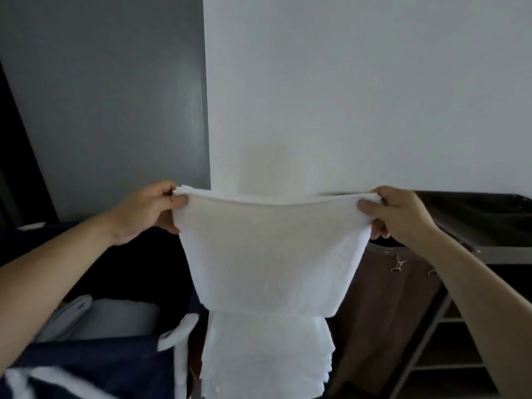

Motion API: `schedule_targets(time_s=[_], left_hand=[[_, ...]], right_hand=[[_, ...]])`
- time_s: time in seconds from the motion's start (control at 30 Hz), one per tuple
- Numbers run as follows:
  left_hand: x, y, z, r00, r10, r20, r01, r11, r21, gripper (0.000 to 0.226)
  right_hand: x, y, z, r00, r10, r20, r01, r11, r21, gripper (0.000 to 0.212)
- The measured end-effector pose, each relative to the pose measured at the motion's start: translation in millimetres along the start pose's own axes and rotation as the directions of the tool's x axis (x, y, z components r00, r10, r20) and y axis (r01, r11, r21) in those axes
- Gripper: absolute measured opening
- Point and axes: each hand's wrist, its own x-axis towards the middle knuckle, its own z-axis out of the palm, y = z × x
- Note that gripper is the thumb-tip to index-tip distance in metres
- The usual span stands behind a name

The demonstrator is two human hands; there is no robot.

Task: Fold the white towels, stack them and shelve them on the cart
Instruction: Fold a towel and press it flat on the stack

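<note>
1. I see a plain white towel [267, 254], with no pattern on it.
2. The wall [359, 96] behind it is white; the panel [115, 96] to its left is grey.
3. The cart [489, 226] looks dark brown with grey metal rails.
4. The bin [95, 367] at lower left is navy with white straps.

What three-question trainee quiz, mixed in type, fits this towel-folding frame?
1. True or false: both the left hand and the right hand pinch the top edge of the white towel.
2. The towel is: A) flat on a table, B) hanging in the air, C) on the cart shelf.
3. On which side of the person is the dark blue bag?

Key: 1 true; 2 B; 3 left.
</note>
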Motion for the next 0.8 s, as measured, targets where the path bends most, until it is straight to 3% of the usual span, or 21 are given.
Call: schedule_targets(time_s=[0.13, 0.23, 0.47, 0.6, 0.8], left_hand=[[-16.5, -38.4, 5.4, 0.988, -0.115, 0.102, 0.111, 0.993, 0.039, 0.031], [-8.8, -62.0, 12.5, 0.977, -0.170, 0.128, 0.168, 0.985, 0.027, 0.014], [78.6, -130.6, 42.9, 0.952, -0.307, -0.014, 0.304, 0.949, -0.081, 0.033], [141.7, -207.4, 85.8, 0.890, -0.449, -0.079, 0.448, 0.893, -0.032, 0.030], [175.5, -325.8, 144.2, 0.718, -0.691, -0.078, 0.694, 0.720, 0.013, 0.018]], right_hand=[[-16.7, 29.8, 13.5, 0.986, 0.067, 0.155, -0.053, 0.995, -0.089, 0.013], [-7.9, 47.6, 28.1, 0.972, 0.096, 0.213, -0.082, 0.994, -0.076, 0.013], [71.7, 119.4, 93.6, 0.960, 0.233, 0.158, -0.246, 0.967, 0.072, 0.012], [116.6, 207.7, 165.3, 0.880, 0.448, 0.159, -0.459, 0.887, 0.044, 0.017], [113.2, 322.2, 255.3, 0.698, 0.686, 0.207, -0.692, 0.720, -0.055, 0.020]])
